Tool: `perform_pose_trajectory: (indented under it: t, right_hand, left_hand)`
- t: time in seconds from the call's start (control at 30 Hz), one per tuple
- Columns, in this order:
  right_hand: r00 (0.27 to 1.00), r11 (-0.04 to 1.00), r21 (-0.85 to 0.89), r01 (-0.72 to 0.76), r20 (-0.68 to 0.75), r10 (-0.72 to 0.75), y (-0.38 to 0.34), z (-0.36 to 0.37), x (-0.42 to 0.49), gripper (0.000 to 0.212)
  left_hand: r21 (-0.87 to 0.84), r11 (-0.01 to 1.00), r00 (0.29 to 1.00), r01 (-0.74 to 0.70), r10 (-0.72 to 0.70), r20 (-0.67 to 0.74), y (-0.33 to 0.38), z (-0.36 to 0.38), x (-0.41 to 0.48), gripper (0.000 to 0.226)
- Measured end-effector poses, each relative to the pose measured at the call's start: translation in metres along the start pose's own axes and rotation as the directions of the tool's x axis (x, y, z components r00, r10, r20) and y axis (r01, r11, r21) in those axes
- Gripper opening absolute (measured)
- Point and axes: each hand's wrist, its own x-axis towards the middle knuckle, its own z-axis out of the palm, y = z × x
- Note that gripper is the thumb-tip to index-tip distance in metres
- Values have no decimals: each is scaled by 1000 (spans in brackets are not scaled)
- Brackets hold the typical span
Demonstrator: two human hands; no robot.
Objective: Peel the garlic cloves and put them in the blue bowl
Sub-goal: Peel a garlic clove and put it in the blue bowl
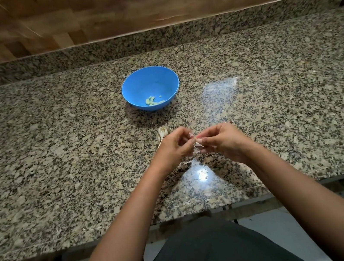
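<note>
Garlic clove (197,145) is mid-peel just above the desk (56,149); left hand (175,147) and right hand (220,140) each have a pinching grip on it. Next, I'd guess: strip the skin clean, then reach forward to the blue bowl (136,86); peeled cloves (152,101) already inside.

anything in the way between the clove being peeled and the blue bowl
Nothing visible blocks it. The garlic clove, pinched between left hand and right hand, has open counter up to the blue bowl. A leftover garlic piece lies just left of that line, by the left hand.
</note>
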Motion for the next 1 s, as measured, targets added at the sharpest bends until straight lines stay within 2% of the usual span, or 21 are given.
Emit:
perform_pose_trajectory:
  t: [0.13, 0.23, 0.43, 0.57, 0.7, 0.77, 0.87, 0.93, 1.0]
  right_hand:
    - [995, 982, 166, -94, 39, 89, 2, 1, 5, 19]
    - [991, 958, 254, -133, 39, 128, 2, 3, 6, 19]
    - [990, 906, 413, -94, -61, 130, 3, 1, 9, 19]
    - [986, 942, 332, -54, -132, 104, 4, -2, 9, 11]
    - [980, 942, 333, 33, -194, 34, 4, 4, 9, 8]
    - [976, 934, 352, 65, -219, 15, 6, 6, 10, 8]
    - [973, 962, 262, 73, -232, -10, 11, 8, 9, 6]
    - [974, 980, 184, 77, -225, -34, 13, 8, 8, 5]
    - [980, 979, 187, 80, -193, -43, 13, 7, 6, 10]
  left_hand:
    - [49, 998, 1000, -25, 26, -12, 0, 1, 0, 2]
    - [99, 995, 999, -34, 35, -11, -3, 1, 0, 3]
    - [158, 987, 999, -28, 22, 37, -7, 1, -4, 4]
    - [152, 986, 998, 64, -66, 7, -10, 2, -5, 8]
    - [-25, 994, 990, 107, -108, -88, 0, 9, -1, 27]
    - [20, 995, 984, 101, -96, -152, 3, 15, 1, 34]
    - [156, 987, 968, 40, 0, -252, 3, 21, 3, 24]
    - [223, 975, 960, -3, 65, -273, 3, 21, 3, 16]
    - [281, 959, 956, -27, 107, -272, 3, 20, 5, 15]
